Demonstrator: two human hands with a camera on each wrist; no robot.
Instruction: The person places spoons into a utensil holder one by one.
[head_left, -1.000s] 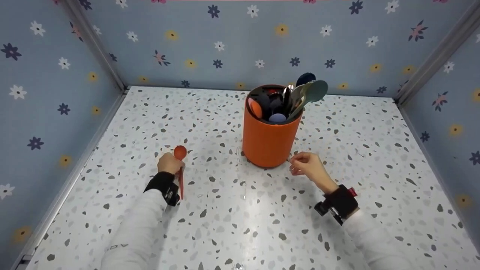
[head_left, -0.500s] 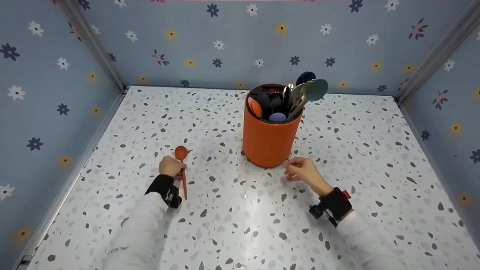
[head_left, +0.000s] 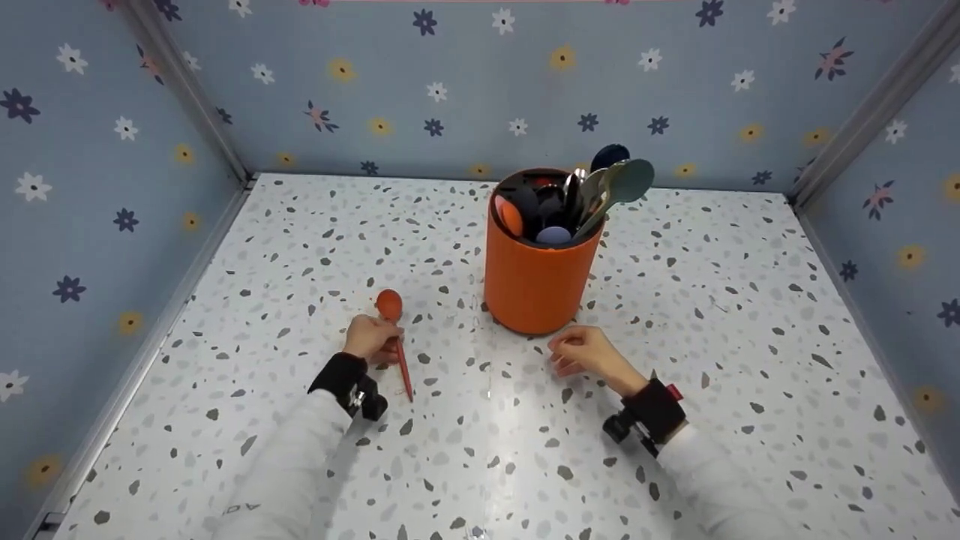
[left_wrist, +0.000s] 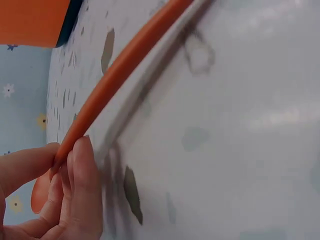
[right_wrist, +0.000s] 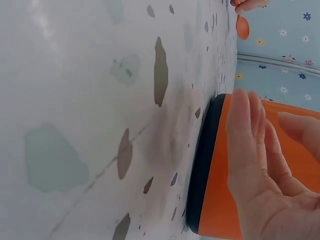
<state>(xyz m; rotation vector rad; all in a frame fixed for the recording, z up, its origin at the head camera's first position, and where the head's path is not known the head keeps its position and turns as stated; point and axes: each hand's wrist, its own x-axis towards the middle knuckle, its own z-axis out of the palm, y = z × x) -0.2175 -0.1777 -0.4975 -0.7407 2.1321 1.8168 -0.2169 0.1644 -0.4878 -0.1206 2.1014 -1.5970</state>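
Note:
An orange-red spoon [head_left: 389,304] is pinched by my left hand [head_left: 370,337] near its bowl, the bowl pointing away from me and the thin handle slanting back to the right. The left wrist view shows thumb and fingers on the spoon's handle [left_wrist: 117,75], which casts a shadow on the tabletop just beneath. My right hand [head_left: 589,352] is bare of any object, its thumb and fingers apart. It hovers low in front of the orange utensil holder [head_left: 536,289], whose side fills the space behind the fingers in the right wrist view.
Several utensils stand in the holder, among them a grey-green spoon [head_left: 631,180], a dark blue one [head_left: 610,155] and a lilac one [head_left: 553,235]. The speckled white tabletop [head_left: 450,450] is walled in by blue flowered panels [head_left: 480,90] on three sides.
The left hand has carried the spoon to the right, and its handle has swung further right. The right hand has drifted left and a little nearer to me. The holder has stayed put.

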